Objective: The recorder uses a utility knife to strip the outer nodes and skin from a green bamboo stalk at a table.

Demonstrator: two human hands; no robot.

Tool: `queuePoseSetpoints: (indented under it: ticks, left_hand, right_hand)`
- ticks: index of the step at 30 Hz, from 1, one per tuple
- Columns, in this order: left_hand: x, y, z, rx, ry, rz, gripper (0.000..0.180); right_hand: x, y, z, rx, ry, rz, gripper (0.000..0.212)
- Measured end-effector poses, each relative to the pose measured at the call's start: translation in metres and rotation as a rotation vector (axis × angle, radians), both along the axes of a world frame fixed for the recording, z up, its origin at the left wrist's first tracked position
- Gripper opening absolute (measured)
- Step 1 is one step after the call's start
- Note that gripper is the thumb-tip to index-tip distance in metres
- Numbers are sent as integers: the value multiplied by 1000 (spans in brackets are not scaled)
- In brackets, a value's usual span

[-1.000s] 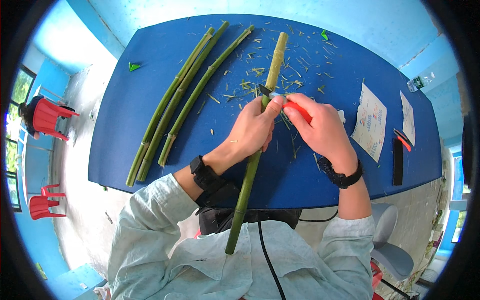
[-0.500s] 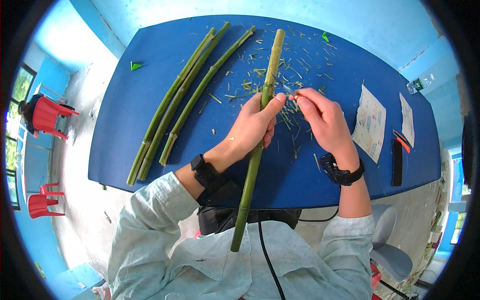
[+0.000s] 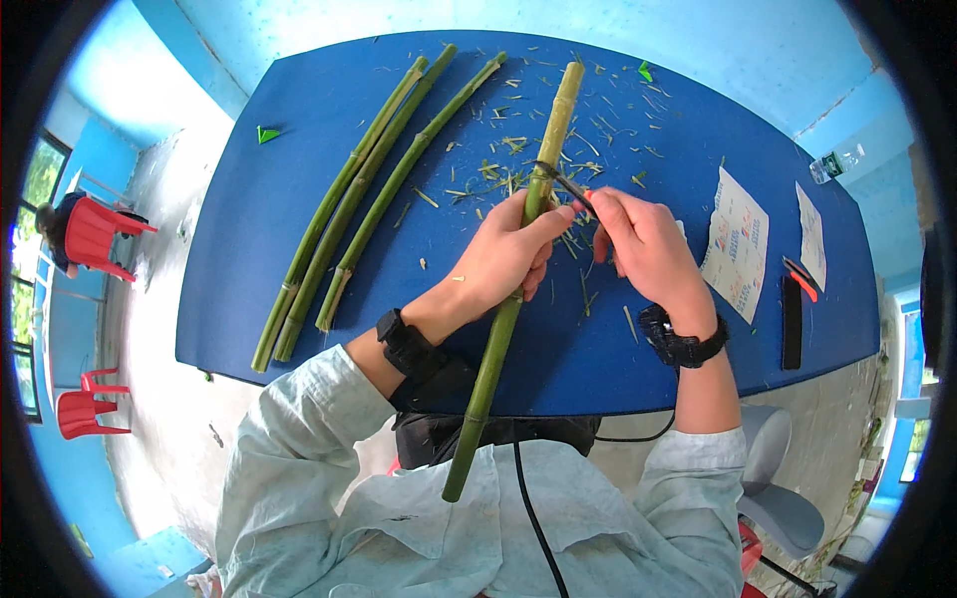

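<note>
My left hand point(image 3: 505, 249) is closed round a green jointed cane stalk point(image 3: 490, 364), which slants across the table edge, its lower end near my shirt. The stalk's far part is pale and peeled; the part below my hand keeps its green skin. In my right hand point(image 3: 646, 239) is a small knife point(image 3: 566, 182) with a narrow dark blade and a bit of red at the handle. Its blade lies across the stalk just beyond my left hand. My fingers hide most of the handle. My left thumb reaches close to the knife.
Three green stalks point(image 3: 374, 179) lie at the left of the blue table point(image 3: 239, 229). Peel shavings point(image 3: 488, 171) litter the far middle. To the right are printed paper sheets point(image 3: 738, 244), an orange-handled tool point(image 3: 800, 279), a black strip point(image 3: 792, 324) and a clear bottle point(image 3: 835, 164).
The knife blade has swung to lie across the stalk. The stalk has tilted, its far end shifting right and its near end left. My left hand keeps its hold.
</note>
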State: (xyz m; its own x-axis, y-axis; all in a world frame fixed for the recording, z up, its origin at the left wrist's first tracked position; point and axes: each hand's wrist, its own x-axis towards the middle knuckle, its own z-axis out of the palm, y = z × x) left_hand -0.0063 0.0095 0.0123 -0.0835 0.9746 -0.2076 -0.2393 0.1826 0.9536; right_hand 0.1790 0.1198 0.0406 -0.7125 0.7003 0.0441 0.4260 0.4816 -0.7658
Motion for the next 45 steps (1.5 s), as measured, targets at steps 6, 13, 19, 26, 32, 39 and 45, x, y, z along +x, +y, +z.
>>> queuePoseSetpoints:
  ticks: [6, 13, 19, 26, 32, 39, 45]
  left_hand:
    - [3, -2, 0, -27, -26, 44, 34]
    - [2, -2, -3, -20, -53, 44, 37]
    - [5, 0, -1, -7, 46, 41, 47]
    - [2, 0, -12, -13, 192, 50, 54]
    - [2, -1, -11, -16, 182, 102, 51]
    - [4, 1, -10, -54, 143, 161, 48]
    - [11, 1, -4, -55, -11, 239, 47]
  right_hand:
    - [-2, -4, 1, 201, 76, 40, 30]
    - [-1, -3, -1, 244, 75, 86, 29]
    - [2, -1, -4, 245, 112, 106, 29]
    - [-3, -6, -9, 378, 93, 79, 30]
    - [-10, -18, -9, 599, 45, 15, 29]
    - [-14, -26, -12, 686, -22, -41, 29]
    - [-23, -28, -12, 736, 3, -78, 29]
